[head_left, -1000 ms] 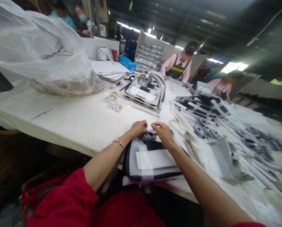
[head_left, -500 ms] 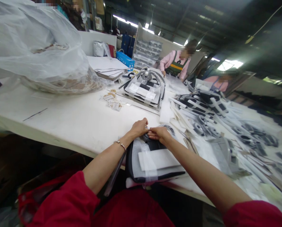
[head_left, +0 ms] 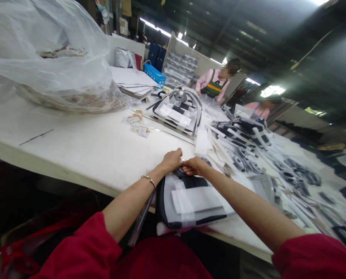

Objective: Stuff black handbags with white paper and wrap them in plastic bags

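Near the middle of the frame, a left hand (head_left: pixel 172 161) and a right hand (head_left: pixel 196 166) meet at a gray coil (head_left: pixel 178 171).

At the lower middle, the coil is by the far end of a gray and black bag (head_left: pixel 167 197), with a white sheet (head_left: pixel 200 199) and clear tape (head_left: pixel 188 211) on its front. Both hands have bent fingers at the coil, but I can't tell if they are shut or what they pinch. Higher up, another bag (head_left: pixel 177 112) sits on the white worktop (head_left: pixel 82 147), with small packets (head_left: pixel 139 124) to its left. A big see-through plastic bag (head_left: pixel 59 73) fills the upper left.
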### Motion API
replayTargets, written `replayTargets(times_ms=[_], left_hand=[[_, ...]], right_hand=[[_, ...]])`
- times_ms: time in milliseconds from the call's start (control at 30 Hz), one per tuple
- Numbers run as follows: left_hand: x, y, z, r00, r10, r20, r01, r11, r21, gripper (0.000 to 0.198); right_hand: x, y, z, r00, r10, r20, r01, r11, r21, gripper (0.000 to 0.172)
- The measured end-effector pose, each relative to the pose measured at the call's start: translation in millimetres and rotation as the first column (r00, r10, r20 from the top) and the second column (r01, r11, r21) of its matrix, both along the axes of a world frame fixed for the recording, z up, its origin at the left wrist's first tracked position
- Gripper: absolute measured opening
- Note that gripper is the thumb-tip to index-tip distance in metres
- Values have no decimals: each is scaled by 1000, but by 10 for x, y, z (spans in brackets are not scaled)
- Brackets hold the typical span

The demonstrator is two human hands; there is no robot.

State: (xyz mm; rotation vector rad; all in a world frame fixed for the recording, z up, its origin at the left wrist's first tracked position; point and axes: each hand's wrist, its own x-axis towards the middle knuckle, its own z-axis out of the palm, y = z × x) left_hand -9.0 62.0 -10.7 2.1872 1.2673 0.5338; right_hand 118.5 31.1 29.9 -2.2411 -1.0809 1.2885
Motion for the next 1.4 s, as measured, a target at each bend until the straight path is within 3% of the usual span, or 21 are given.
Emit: replayTargets(times_ms=[133,300,467,533,633,700,733,867,1033,1167,1233,1400], left_hand=[[-10,-13,17,1000,6,6,-6,1000,-13,29],[-9,-10,19,1000,18,15,-17,999,-30,33],[-9,1,31,999,25,24,-24,998,-52,29],[-8,3,42,999,30,37,-28,998,-64,30],[-7,-5,61,996,31,82,-23,995,-94,31],[-20,-20,83,991,28,132,-13,994,-113,32],[-33,-32,102,986,25,163,-5,993,-122,32],[-122,-96,262,955,-1,296,53,984,-169,33],[-194,-192,589,897,-1,442,97,976,-196,32],[-170,-251,749,866,3,500,133,963,-235,21],[-159,-278,782,854,14,520,144,954,-262,15],[-187,-365,866,842,23,540,183,928,-326,23]], right_hand=[[55,23,34,980,119,162,-103,990,-101,34],[188,-90,38,870,260,419,-253,965,-73,48],[176,-190,-7,656,284,699,-452,890,63,28],[174,-182,-36,516,274,812,-594,797,108,33],[242,-136,-86,283,268,921,-849,517,111,44],[318,-107,-122,211,317,925,-930,357,90,49],[354,-99,-139,194,341,920,-947,311,84,53],[439,-123,-146,252,262,932,-953,235,191,60],[428,-226,16,385,51,922,-923,28,384,61],[407,-314,173,394,-9,919,-915,-95,391,61],[400,-364,242,378,-18,926,-920,-115,373,60],[414,-463,381,345,-5,938,-936,-69,344,57]])
